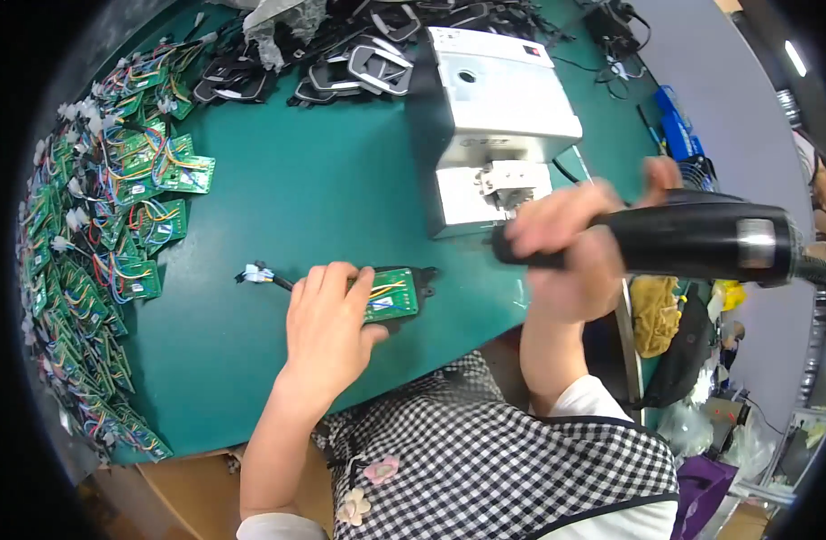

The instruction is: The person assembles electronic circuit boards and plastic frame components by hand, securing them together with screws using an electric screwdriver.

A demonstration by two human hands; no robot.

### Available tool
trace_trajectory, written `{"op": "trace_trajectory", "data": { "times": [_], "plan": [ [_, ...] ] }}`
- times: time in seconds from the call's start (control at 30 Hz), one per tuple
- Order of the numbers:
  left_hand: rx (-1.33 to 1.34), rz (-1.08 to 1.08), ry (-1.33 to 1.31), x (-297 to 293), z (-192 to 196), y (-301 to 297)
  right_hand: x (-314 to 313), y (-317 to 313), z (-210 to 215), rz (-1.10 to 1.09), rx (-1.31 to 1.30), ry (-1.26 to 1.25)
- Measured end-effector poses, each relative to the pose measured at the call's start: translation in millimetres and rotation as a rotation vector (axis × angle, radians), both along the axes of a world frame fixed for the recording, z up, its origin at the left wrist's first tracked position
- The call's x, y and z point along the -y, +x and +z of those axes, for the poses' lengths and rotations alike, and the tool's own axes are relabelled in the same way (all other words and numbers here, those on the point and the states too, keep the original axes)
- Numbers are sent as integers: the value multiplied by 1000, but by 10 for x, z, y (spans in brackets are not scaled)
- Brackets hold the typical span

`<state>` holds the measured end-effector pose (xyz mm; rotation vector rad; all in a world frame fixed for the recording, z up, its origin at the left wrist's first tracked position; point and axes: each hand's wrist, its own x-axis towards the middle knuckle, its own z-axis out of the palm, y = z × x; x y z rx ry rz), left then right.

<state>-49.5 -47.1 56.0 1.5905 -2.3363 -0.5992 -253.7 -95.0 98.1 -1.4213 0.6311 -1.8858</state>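
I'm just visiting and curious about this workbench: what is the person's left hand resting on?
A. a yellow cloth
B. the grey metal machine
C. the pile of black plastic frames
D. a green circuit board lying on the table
D: the left hand lies flat on a green circuit board on the green table, while the right hand grips a black handheld tool.

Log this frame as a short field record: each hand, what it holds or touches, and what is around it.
left hand: flat on a green circuit board with a wire lead, on the green mat
right hand: gripping a black electric screwdriver, raised above the table
behind: white benchtop machine
left side: pile of wired circuit boards
far edge: black plastic frames
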Motion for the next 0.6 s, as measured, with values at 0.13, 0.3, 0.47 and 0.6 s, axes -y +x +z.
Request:
{"op": "trace_trajectory", "data": {
  "times": [0.13, 0.3, 0.47, 0.6],
  "plan": [
    [43, -47, -46, -104, 130, 54, 248, -263, 202, -201, -60, -87],
    [2, 5, -53, -168, -96, 137, 290, -166, 99, -55, -127, 47],
    [-113, 123, -171, -254, -253, 67, -179, 81, -56, 120, 113, 103],
    [-179, 212, -239, -280, -358, -17, -220, 356, -271, 176, 29, 158]
  ]
}}
